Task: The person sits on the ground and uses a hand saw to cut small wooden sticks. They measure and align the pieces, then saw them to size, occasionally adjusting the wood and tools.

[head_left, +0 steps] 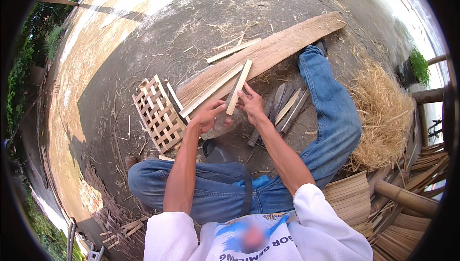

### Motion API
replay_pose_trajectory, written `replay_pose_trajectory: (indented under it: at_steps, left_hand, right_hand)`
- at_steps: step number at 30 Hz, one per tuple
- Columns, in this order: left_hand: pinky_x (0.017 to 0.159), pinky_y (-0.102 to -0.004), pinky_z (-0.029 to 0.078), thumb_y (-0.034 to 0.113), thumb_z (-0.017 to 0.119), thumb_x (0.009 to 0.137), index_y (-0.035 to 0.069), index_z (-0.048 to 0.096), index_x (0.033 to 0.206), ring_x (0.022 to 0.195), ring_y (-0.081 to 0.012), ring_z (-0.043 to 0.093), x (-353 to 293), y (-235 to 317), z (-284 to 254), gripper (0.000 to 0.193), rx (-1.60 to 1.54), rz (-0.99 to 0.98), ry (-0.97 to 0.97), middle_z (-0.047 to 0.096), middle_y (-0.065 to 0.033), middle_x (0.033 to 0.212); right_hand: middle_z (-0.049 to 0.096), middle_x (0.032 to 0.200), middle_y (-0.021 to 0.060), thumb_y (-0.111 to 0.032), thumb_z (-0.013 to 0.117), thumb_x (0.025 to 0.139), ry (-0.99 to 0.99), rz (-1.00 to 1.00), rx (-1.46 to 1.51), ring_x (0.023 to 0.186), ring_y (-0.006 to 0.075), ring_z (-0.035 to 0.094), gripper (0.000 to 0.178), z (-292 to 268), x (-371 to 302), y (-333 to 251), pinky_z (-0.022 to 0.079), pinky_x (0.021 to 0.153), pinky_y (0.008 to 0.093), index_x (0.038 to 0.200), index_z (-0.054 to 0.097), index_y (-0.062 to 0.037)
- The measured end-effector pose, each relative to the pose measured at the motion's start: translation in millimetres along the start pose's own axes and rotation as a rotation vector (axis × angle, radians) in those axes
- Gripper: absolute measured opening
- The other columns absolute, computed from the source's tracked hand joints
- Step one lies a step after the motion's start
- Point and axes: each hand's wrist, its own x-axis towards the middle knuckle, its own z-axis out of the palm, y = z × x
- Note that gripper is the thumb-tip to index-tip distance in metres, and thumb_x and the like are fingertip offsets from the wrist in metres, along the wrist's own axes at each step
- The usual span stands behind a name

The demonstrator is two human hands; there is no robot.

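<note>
A pale bamboo strip point(241, 82) slants upward between my hands. My right hand point(252, 105) pinches it with thumb and fingers near its lower half. Along the strip's left side lies a narrow dark blade point(233, 94), which looks like a knife. My left hand point(209, 116) is curled at the blade's lower end; its grip is partly hidden. Just beyond my hands a long brown wooden plank point(278, 47) runs up to the right, its far end by my right leg. Another pale strip point(213, 89) rests on the plank, and a third strip point(234, 51) lies by its far edge.
A woven bamboo lattice panel point(158, 115) lies left of the plank. Dark-bladed tools point(282, 105) and loose strips sit inside my bent right leg point(330, 98). A heap of straw-like shavings point(381, 115) is at the right, with bamboo poles point(405, 197) below it.
</note>
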Motion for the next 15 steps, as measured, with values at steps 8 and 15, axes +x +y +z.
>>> replay_pose_trajectory:
  at_steps: [8,15]
  left_hand:
    - [0.070,-0.0384,0.061,0.027,0.071,0.099,0.005,0.061,0.122,0.075,-0.0180,0.064,4,-7,9,0.033,0.082,-0.008,0.030,0.063,-0.0078,0.098]
    - [0.069,-0.0386,0.059,0.025,0.071,0.099,0.004,0.061,0.124,0.073,-0.0163,0.060,4,-10,12,0.034,0.087,0.007,0.038,0.061,-0.0063,0.092]
  right_hand:
    - [0.072,0.107,0.0097,-0.011,0.068,0.099,0.033,0.017,-0.021,0.079,0.0161,0.072,0.064,-2,-1,-2,0.061,0.066,0.0293,0.157,0.041,-0.0101]
    - [0.074,0.098,0.0104,-0.008,0.071,0.096,0.087,-0.005,-0.079,0.070,0.0159,0.072,0.062,0,0,-6,0.059,0.057,0.0254,0.153,0.046,-0.0061]
